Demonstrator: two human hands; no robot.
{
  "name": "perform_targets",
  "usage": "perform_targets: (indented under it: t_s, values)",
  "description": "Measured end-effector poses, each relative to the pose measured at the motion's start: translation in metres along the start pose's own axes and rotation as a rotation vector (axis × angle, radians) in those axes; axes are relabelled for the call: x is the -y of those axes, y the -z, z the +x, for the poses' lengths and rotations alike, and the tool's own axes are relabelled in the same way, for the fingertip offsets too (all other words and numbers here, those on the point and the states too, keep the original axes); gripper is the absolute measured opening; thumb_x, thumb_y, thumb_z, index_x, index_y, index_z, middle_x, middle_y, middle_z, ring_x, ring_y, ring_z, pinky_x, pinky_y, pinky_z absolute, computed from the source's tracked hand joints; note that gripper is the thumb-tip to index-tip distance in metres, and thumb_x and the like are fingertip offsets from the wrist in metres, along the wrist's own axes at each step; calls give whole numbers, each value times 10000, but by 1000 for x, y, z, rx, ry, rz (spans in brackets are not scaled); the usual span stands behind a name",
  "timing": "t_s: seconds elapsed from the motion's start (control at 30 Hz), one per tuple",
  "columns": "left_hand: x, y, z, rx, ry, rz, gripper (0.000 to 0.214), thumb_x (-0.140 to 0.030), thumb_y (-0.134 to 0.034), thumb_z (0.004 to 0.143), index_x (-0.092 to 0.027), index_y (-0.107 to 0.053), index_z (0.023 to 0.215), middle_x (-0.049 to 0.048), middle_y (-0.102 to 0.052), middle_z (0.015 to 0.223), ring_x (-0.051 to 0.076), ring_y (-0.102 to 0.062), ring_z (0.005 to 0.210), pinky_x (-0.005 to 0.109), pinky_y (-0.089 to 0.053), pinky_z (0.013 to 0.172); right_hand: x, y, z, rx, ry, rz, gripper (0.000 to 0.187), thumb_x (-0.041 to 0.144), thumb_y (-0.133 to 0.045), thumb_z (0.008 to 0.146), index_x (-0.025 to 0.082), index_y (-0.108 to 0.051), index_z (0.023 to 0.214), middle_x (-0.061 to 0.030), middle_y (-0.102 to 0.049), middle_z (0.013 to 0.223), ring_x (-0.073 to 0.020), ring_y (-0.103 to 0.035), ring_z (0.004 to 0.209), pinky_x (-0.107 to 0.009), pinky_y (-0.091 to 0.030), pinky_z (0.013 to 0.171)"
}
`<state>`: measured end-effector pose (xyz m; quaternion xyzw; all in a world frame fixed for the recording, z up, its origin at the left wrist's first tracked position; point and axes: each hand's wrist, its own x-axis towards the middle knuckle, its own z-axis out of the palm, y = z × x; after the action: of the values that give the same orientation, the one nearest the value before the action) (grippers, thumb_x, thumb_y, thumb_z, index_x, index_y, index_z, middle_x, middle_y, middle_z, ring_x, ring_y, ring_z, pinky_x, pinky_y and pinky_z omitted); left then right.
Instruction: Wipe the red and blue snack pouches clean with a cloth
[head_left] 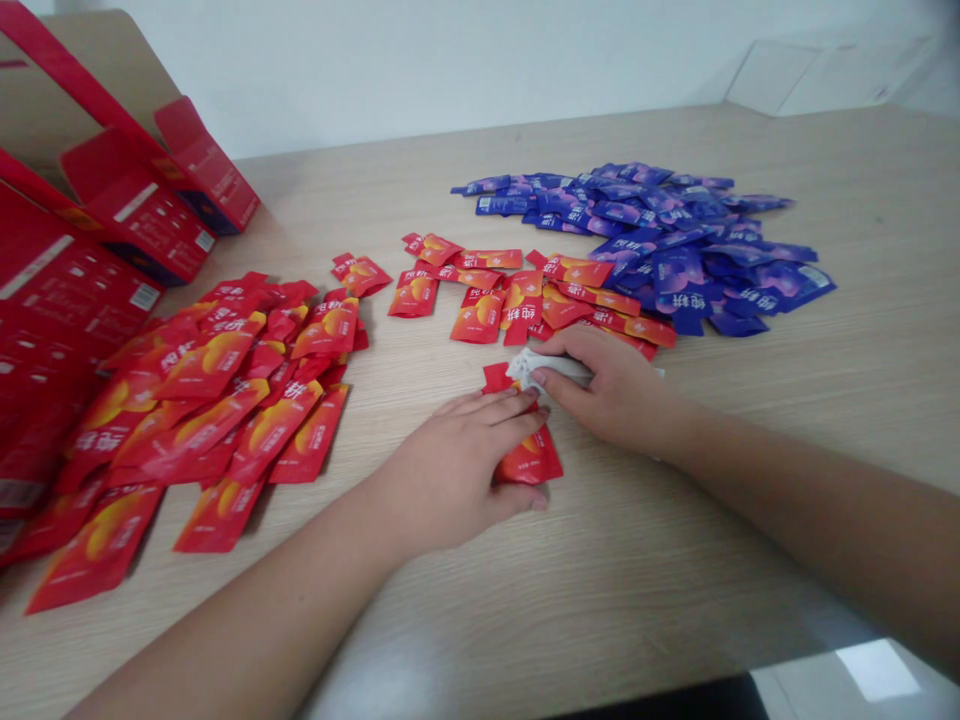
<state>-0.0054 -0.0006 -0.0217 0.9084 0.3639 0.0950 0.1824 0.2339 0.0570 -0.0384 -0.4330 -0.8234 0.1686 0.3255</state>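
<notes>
One red and orange sachet (531, 458) lies flat on the table in front of me. My left hand (465, 460) rests on it with the fingers stretched out, covering its middle. In my right hand (611, 385) a crumpled white tissue (551, 368) is gripped between thumb and fingers. The tissue touches the sachet's upper end, close to my left fingertips. Just beyond my right hand lies a loose group of similar red sachets (521, 305); my hand hides part of the nearest ones.
A heap of red sachets (225, 380) lies at the left, beside open red boxes (142, 205). Purple sachets (675, 230) are piled at the back right. A white object (810, 75) stands against the wall. The wooden table's (600, 600) front edge runs along the bottom right.
</notes>
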Motion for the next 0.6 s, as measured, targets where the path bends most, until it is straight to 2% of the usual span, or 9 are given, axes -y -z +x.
perform_targets:
  t_s: [0.03,0.1,0.17,0.23,0.37,0.6]
  values:
    - [2,0,0,-4,-13,0,750,-609,-815,917,-206,-607,1515,145,-568,1624,334,-528,1510,512,-375,1279,0,0,0,0,-1,1,149,292,-697,986,237,-714,1123,-61,-767,1091,-260,-727,995,-405,-567,877]
    - [6,0,1,-11,-39,-10,634,-593,-721,1001,-232,-615,1511,102,-593,1606,316,-527,1505,508,-369,1273,1,1,0,0,-2,-1,144,293,-693,992,233,-719,1121,-61,-767,1087,-256,-728,989,-403,-566,871]
    - [9,-1,3,-25,-44,-24,427,-473,-562,1115,-263,-642,1478,54,-628,1571,277,-545,1480,490,-384,1252,1,1,0,-3,1,-3,136,305,-691,998,236,-725,1110,-56,-767,1071,-252,-727,970,-398,-564,854]
    - [12,-2,6,-57,-15,-22,356,-360,-468,1152,-281,-666,1437,22,-663,1523,252,-579,1429,477,-413,1214,1,0,0,-3,8,0,135,313,-697,996,238,-729,1104,-51,-767,1062,-251,-725,965,-396,-561,849]
    - [8,-5,10,-88,44,6,304,-361,-516,1129,-279,-684,1370,13,-698,1439,269,-618,1336,496,-445,1163,0,0,0,3,14,4,142,303,-708,981,228,-732,1100,-52,-767,1057,-253,-721,963,-398,-556,851]
    - [-13,-5,9,-101,137,58,269,-388,-588,1081,-218,-680,1269,84,-689,1358,314,-625,1289,530,-477,1147,1,0,1,29,28,3,140,308,-685,995,223,-734,1094,-66,-768,1078,-262,-722,997,-408,-556,871]
